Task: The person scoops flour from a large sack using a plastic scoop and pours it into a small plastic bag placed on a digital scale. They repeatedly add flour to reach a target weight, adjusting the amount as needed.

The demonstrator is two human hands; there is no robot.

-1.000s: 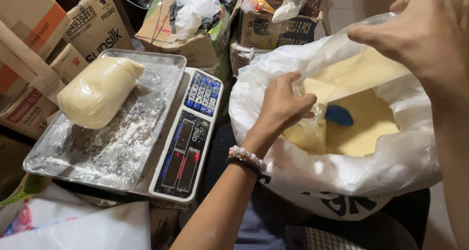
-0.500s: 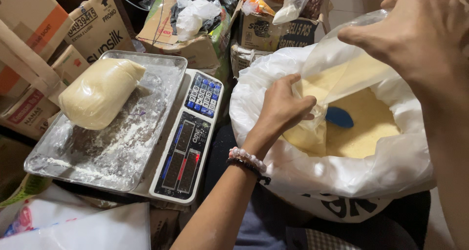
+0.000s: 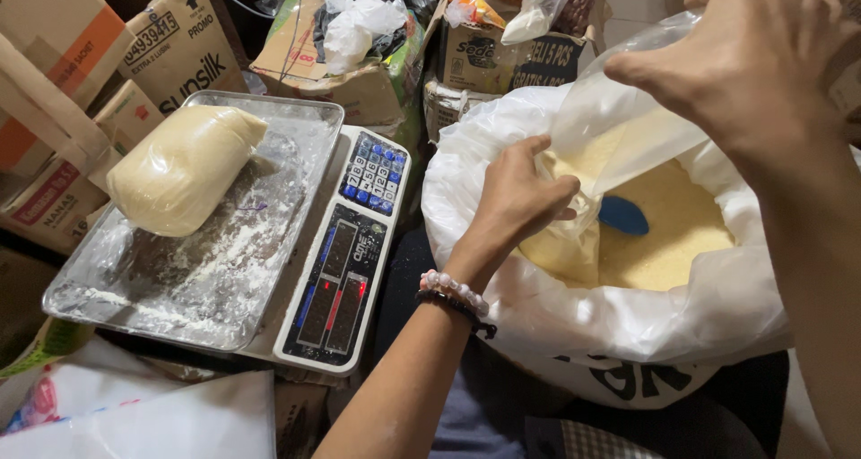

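1. Change since the earlier frames: the right hand (image 3: 762, 73) now sits slightly higher and nearer the camera, drawing the clear plastic bag (image 3: 619, 136) more upright. The left hand (image 3: 520, 194) stays at the bag's lower part. The filled bag on the scale does not move.
2. Hand state, right: fingers pinched narrow on the upper edge of the clear plastic bag, holding it up.
3. Hand state, left: fingers closed around the lower, filled part of the same bag, just above the yellow grain (image 3: 682, 226).
4. Location: the clear plastic bag hangs inside the mouth of the large white sack (image 3: 502, 279), to the right of the digital scale (image 3: 345, 262).
5. Orientation: the bag's long axis runs from lower left to upper right, mouth uppermost at the right hand, filled end pointing down into the sack.
6. Progress, as judged: one filled bag (image 3: 184, 167) already lies on the metal tray (image 3: 224, 271), long axis diagonal. The bag in hand appears partly filled. It is not yet on the tray.
7. A blue scoop (image 3: 623, 215) rests on the grain, untouched.
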